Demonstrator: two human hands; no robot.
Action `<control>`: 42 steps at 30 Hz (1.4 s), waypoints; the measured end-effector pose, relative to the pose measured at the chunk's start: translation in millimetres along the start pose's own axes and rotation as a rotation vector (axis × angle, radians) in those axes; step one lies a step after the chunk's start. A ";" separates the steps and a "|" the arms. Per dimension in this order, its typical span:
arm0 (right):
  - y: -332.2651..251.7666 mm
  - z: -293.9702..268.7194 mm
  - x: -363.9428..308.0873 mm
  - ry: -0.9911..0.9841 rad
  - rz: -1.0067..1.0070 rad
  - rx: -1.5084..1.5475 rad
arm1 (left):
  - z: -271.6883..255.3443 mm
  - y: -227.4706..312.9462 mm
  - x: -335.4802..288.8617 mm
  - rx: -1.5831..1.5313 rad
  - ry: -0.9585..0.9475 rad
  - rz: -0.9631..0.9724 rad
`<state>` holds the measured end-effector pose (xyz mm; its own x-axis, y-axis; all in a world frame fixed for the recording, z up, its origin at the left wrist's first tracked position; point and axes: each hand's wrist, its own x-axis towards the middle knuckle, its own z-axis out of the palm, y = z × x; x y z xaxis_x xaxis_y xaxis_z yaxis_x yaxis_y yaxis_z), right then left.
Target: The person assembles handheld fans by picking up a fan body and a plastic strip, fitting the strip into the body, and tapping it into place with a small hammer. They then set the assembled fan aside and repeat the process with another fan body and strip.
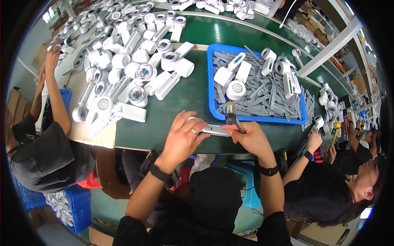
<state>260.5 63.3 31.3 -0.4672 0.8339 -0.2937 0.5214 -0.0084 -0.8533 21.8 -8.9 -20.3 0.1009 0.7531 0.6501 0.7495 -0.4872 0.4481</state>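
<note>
Near the front edge of the green table, my left hand [182, 137] is closed around one end of a white handheld fan, whose handle [214, 130] points to the right with a grey strip along its upper face. The rest of the fan is hidden under my fingers. My right hand [251, 139] grips a small hammer [230, 114] with a dark head and a yellowish, clear-looking tip, raised just above the table. Thumb and fingertips of that hand also meet the handle's right end. Beyond it lies a blue tray [211, 98] of grey strips [266, 92], with several white fans on top.
A large heap of white fans [123, 67] covers the table's left and far side. Co-workers sit left [45, 160] and right [324, 184]; the right one's hand holds a white part. Loose grey strips [308, 104] lie beside the tray. A blue crate [80, 207] stands on the floor.
</note>
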 end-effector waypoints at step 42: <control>35.5 5.3 -4.3 0.047 0.220 0.411 | 3.2 -13.0 0.0 0.102 -0.039 0.258</control>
<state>277.2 56.5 0.0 -0.3391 0.8121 -0.4749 0.2736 -0.3978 -0.8757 14.2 -1.2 -28.1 0.3206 0.6273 0.7097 0.7578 -0.6194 0.2051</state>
